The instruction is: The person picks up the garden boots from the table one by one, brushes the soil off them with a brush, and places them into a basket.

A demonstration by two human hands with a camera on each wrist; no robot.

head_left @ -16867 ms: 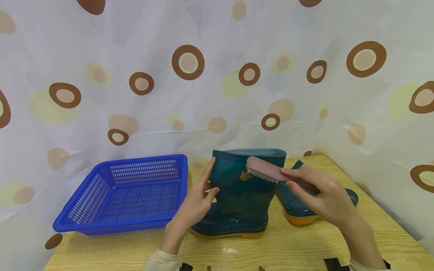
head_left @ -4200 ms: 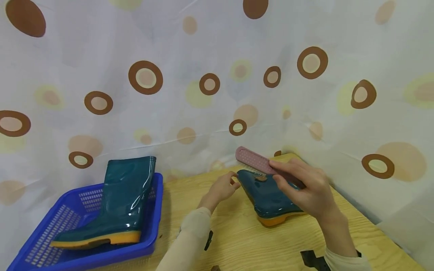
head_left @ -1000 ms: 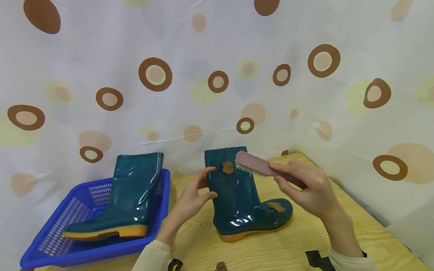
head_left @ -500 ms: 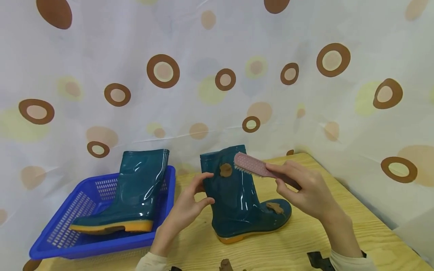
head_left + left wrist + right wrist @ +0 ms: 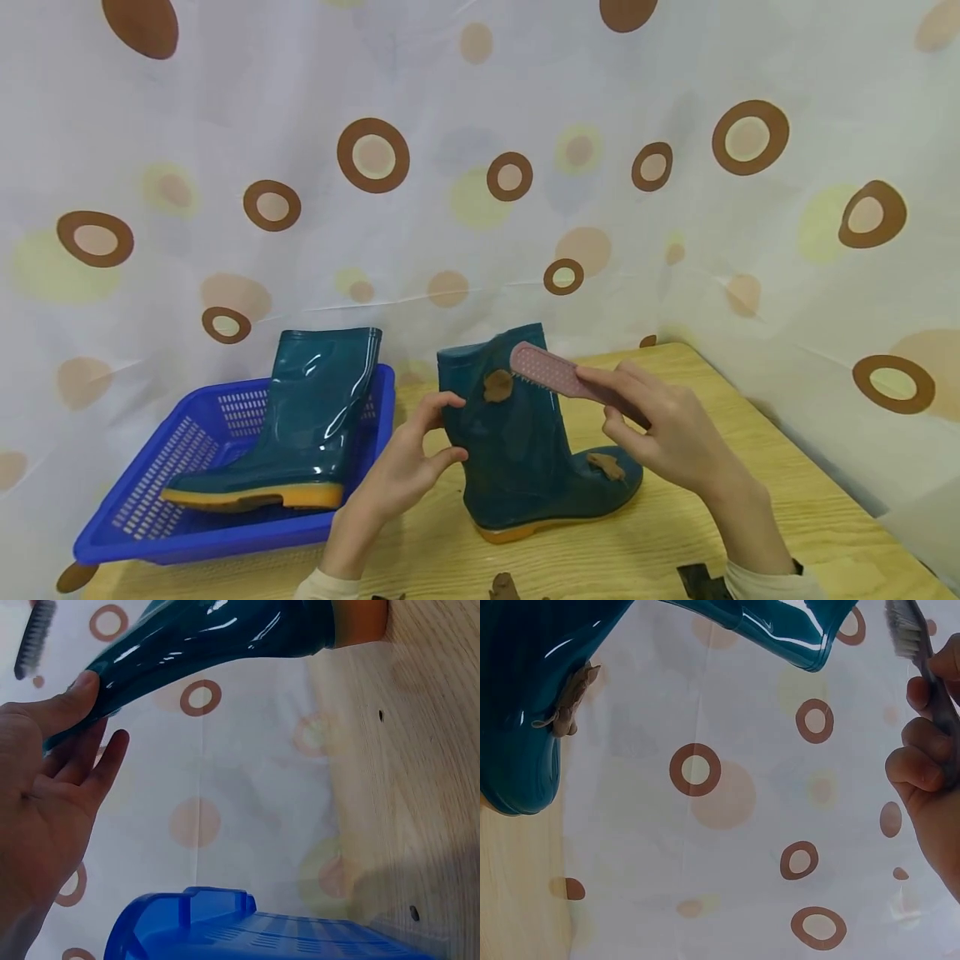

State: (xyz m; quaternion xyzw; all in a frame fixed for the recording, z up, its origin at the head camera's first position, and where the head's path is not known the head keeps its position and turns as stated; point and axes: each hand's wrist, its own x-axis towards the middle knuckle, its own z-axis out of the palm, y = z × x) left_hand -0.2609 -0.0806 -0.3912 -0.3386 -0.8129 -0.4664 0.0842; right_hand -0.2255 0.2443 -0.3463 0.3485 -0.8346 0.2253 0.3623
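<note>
A dark green rubber boot [image 5: 517, 454] stands on the table, toe to the right. Brown mud-like patches cling to its shaft [image 5: 498, 386] and toe [image 5: 606, 466]. My left hand [image 5: 401, 458] grips the back edge of the shaft; in the left wrist view the thumb [image 5: 79, 694] lies on one side, with the other fingers partly hidden behind. My right hand [image 5: 667, 425] holds a pink scrub brush [image 5: 543, 369] by its handle, bristles down, its head overlapping the upper shaft just right of the patch. The right wrist view shows fingers curled around the handle [image 5: 941, 712].
Left of the boot, a blue plastic basket [image 5: 225, 540] holds another green boot [image 5: 311, 417] with a yellow sole. A brown lump [image 5: 504, 586] lies at the wooden table's [image 5: 780, 500] near edge. A patterned curtain [image 5: 450, 225] hangs behind.
The first boot has gone into the basket; the second, lying on its side earlier, now stands upright in my left hand's grip. Lately the brush has shifted slightly left and down, and the shaft's rim has bent.
</note>
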